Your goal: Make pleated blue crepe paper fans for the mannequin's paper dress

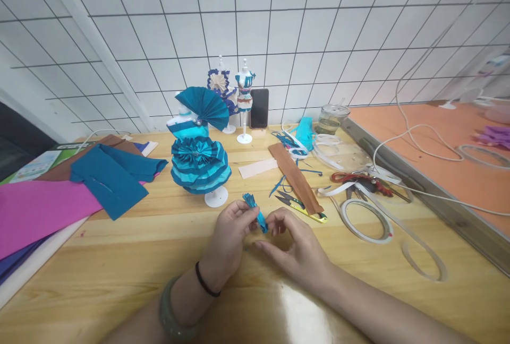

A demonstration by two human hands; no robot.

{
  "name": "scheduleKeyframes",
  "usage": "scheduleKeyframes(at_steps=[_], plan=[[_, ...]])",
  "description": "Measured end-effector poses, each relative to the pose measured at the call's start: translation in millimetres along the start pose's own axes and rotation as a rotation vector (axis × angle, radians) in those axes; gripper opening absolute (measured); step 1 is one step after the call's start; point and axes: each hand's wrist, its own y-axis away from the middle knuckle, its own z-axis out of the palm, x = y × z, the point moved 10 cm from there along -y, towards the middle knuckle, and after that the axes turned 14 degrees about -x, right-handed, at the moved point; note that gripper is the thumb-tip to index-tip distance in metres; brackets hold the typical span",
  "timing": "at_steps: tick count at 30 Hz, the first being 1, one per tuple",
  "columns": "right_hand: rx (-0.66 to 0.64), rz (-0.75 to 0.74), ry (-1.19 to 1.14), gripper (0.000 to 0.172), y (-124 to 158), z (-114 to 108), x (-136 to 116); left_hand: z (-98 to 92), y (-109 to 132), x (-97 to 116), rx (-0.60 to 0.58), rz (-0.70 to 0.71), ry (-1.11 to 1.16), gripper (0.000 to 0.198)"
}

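Observation:
A small folded strip of blue paper (255, 213) is pinched between the thumb and fingers of my left hand (234, 227), over the front middle of the table. My right hand (292, 238) is beside the strip's lower end, its thumb and fingers apart, with a fingertip close to the paper. Behind my left hand stands a small dress form (201, 147) wearing a ruffled blue paper dress, with a dark teal fan at its shoulder.
Yellow-handled snips (305, 208) lie beside a brown strip (297, 177). A tape roll (366, 220) is at the right, near red-handled scissors (350, 178). Coloured paper (115, 174) lies left. A phone (259, 108), a smaller dress form (244, 102) and a glass jar (332, 118) stand behind.

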Motion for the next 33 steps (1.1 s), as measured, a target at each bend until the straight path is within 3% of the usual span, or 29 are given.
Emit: scheduleKeyframes(at_steps=[6,15,24,33], plan=[[0.077,-0.039,0.052,0.005,-0.2,-5.9,-1.3,5.0,3.1,-0.5,-0.026,0.038,0.084,0.011],[0.140,-0.134,-0.004,0.012,4.1,-13.6,-5.4,4.5,2.9,-0.1,-0.050,0.084,0.178,0.007],[0.107,-0.226,0.024,0.023,4.7,-12.9,-15.0,6.8,5.9,-6.8,-0.072,0.021,0.243,0.007],[0.071,-0.208,0.059,0.029,4.5,-8.9,-10.4,6.1,7.5,-5.7,-0.051,-0.014,0.281,0.010]])
